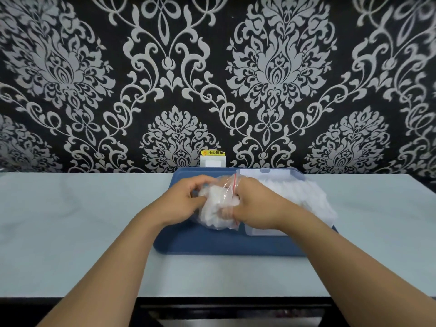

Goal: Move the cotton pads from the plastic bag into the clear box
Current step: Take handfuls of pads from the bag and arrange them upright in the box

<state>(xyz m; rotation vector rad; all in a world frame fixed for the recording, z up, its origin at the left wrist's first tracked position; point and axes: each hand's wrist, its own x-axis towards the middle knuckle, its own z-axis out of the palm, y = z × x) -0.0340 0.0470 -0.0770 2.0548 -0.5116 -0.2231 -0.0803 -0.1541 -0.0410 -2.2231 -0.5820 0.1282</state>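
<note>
Gripping the plastic bag (218,204) of cotton pads (213,197) over the blue mat (212,244), left hand (186,199) steadies it while right hand (253,206) grips its mouth, likely digging pads out; clear box (292,199) sits at three o'clock.

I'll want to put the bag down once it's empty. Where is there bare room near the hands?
Free: the table left of the blue tray, the table right of it, and the tray's near strip. Crowded: mid-tray, where the left hand and right hand grip the plastic bag, with the clear box just right.
</note>
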